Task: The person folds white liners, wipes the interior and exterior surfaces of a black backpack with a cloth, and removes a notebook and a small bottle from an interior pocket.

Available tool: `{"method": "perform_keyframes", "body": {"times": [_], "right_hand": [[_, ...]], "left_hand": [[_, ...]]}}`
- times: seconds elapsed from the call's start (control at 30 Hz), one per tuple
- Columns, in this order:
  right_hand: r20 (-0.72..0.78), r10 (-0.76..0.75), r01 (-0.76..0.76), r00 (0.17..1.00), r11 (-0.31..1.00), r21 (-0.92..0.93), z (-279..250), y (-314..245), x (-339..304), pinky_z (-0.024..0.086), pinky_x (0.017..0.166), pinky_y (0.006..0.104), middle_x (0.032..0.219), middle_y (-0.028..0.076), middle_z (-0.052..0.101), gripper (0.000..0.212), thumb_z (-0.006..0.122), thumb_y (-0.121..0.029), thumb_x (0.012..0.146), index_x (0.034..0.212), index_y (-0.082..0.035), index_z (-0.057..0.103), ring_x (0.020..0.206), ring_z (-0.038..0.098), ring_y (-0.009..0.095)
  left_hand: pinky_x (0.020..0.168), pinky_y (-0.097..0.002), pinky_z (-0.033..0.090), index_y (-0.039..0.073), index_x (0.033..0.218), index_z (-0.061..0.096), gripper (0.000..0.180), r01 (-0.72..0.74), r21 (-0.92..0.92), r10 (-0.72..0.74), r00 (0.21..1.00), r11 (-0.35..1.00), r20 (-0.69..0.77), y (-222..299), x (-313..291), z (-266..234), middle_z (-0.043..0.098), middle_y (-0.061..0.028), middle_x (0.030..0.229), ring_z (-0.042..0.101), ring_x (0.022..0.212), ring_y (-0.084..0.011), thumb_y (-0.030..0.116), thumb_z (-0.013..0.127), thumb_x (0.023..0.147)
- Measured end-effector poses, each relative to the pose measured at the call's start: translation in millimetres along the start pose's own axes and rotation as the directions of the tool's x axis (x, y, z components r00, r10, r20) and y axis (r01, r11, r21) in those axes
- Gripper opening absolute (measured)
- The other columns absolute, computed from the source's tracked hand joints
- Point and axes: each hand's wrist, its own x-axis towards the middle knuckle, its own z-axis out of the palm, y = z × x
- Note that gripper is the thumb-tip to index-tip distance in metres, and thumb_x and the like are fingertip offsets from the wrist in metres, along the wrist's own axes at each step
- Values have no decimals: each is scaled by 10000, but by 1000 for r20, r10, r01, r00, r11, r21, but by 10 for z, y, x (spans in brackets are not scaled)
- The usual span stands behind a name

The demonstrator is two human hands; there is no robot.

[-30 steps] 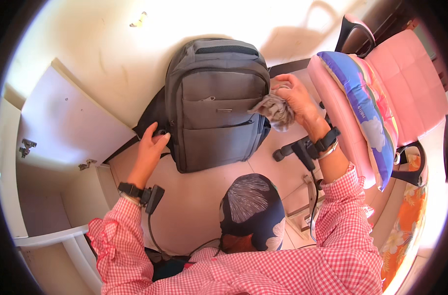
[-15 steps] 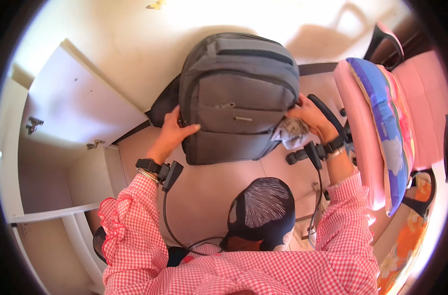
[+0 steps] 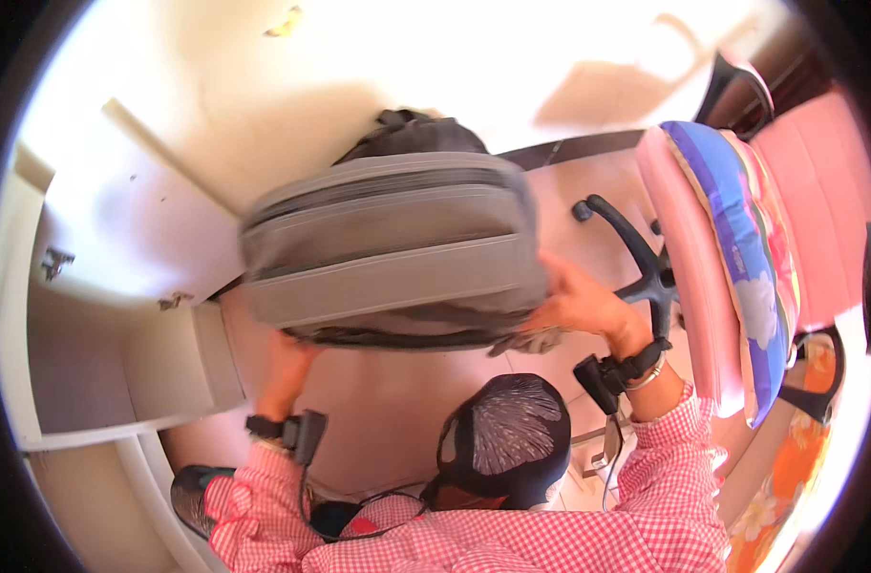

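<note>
A grey backpack (image 3: 388, 258) is held up between my two hands, tilted so that a narrow end with a long zip and a seam band faces up. My left hand (image 3: 288, 368) is under its near left edge, with the fingers hidden by the bag. At the right side, my right hand (image 3: 581, 304) grips the bag's edge. A crumpled greyish cloth (image 3: 539, 341) pokes out below that hand. Dark straps or fabric (image 3: 416, 134) show behind the backpack, by the wall. The bag looks slightly blurred by motion.
On the left a white cabinet door (image 3: 130, 210) hangs open beside shelf compartments (image 3: 173, 368). To the right stands a pink chair (image 3: 660, 201) with a colourful cushion (image 3: 741, 258) and a black wheeled base (image 3: 646, 277). A rounded black thing with a silvery fan pattern (image 3: 512, 430) is near me.
The backpack has moved left and toward me and tipped, turning its front panel out of sight. Both hands moved with it; my left hand has gone lower, under its edge.
</note>
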Motion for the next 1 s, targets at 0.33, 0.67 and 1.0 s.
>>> {"method": "perform_keyframes", "body": {"times": [0.33,0.67,1.0], "right_hand": [[422,-7,140,906,948,-286,243,33,318,464,820,330,984,152,641,532,726,-94,645,1138,-31,536,921,600,232],[262,140,-21,955,911,-412,196,-200,254,486,791,370,991,203,633,531,763,-121,641,1094,29,530,964,608,301],[322,23,98,947,930,-355,-148,-64,262,465,810,320,962,100,614,400,563,-88,738,1130,-9,553,904,567,178]], "left_hand": [[955,-447,394,64,1175,524,431,213,-825,-441,896,524,-49,-163,-399,-263,525,-129,1192,466,1155,-324,109,647,764],[921,-482,423,103,1330,400,613,130,-962,-185,979,240,87,-409,-242,-601,429,-121,1331,445,1176,-316,153,662,778],[975,-448,391,112,1394,299,687,139,-934,-387,922,329,1,-240,-220,-353,378,-100,1388,390,1251,-291,229,648,813]]}}
